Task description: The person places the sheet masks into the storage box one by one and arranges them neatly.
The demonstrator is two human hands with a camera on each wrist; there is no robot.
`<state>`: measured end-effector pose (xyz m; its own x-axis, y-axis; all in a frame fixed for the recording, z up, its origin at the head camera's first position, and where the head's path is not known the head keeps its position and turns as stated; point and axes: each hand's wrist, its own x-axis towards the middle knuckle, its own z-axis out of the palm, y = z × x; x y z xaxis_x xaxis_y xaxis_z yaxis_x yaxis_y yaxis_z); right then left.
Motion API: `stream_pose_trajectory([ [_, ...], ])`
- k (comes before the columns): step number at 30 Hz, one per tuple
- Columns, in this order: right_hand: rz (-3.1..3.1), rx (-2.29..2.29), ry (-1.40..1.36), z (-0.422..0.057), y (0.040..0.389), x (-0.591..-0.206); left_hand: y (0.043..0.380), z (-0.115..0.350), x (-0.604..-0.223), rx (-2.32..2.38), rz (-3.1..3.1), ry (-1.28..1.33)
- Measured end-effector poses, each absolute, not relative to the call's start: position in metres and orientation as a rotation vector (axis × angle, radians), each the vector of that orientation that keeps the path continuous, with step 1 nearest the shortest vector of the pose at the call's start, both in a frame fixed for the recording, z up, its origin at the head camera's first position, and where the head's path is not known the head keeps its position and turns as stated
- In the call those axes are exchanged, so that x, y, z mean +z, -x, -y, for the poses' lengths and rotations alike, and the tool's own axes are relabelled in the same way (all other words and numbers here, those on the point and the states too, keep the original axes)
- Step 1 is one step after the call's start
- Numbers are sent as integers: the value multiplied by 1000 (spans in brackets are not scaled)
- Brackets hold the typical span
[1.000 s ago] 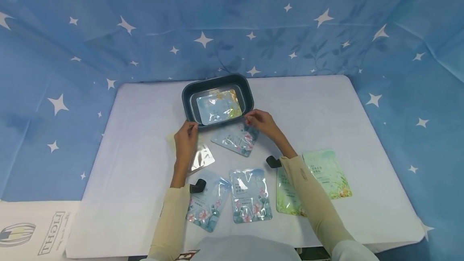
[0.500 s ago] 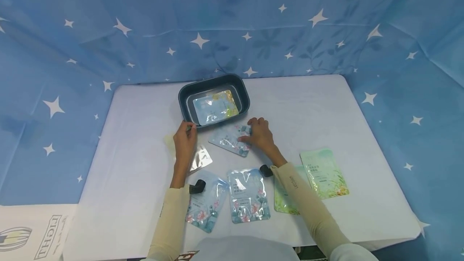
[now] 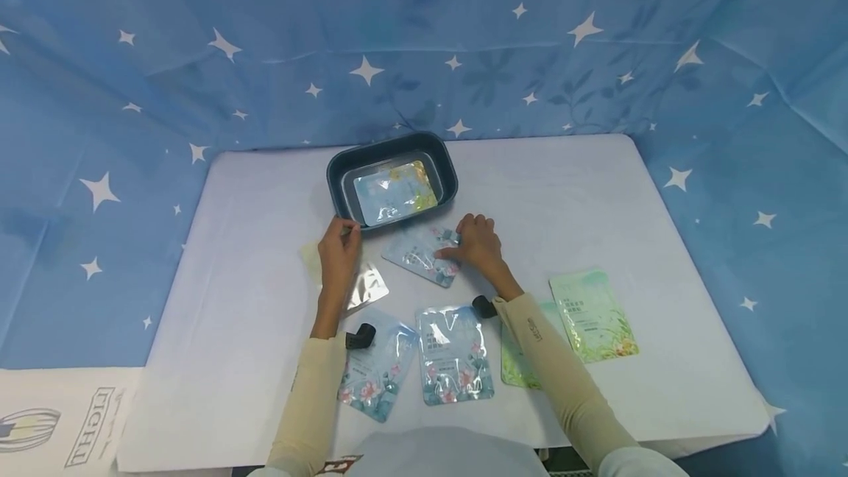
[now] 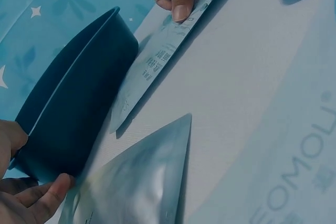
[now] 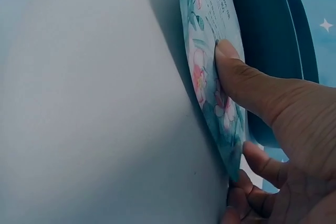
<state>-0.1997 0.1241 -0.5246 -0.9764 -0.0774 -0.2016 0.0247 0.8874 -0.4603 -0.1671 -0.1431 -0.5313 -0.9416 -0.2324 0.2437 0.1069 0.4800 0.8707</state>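
A dark blue-green rectangular basin [image 3: 334, 193] stands at the back of the table with a pale blue and yellow sachet [image 3: 391, 193] lying in it. At its near left corner my left hand [image 3: 339, 252] grips the basin, thumb at the rim and fingers at the wall lower down, as the left wrist view shows. My right hand [image 3: 480, 245] holds a blue flowered sachet [image 3: 424, 256] in front of the basin. In the right wrist view the thumb [image 5: 228, 59] presses on the sachet's printed face while the other fingers curl at its edge.
A silvery sachet [image 3: 369, 287] lies beneath the left hand. Two blue flowered sachets, one on the left [image 3: 380, 370] and one in the middle [image 3: 456, 355], lie nearer the body. Green sachets [image 3: 592, 315] rest on the right, one partly under the right sleeve. A starry blue curtain [image 3: 424, 43] hangs behind.
My right hand has left the basin's near right corner and come down onto the blue flowered sachet, taking hold of it. My left hand has stayed at the basin's near left corner.
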Motion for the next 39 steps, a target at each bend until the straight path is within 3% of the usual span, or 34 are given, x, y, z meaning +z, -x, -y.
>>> stream_pose_trajectory([
  [19, -2707, -786, 53, -139, 197, -519, 169, 145, -531, -1490, 2410, -145],
  [39, -2463, -1338, -4, -170, 197, -519, 168, 151, -536, -1510, 2431, -79],
])
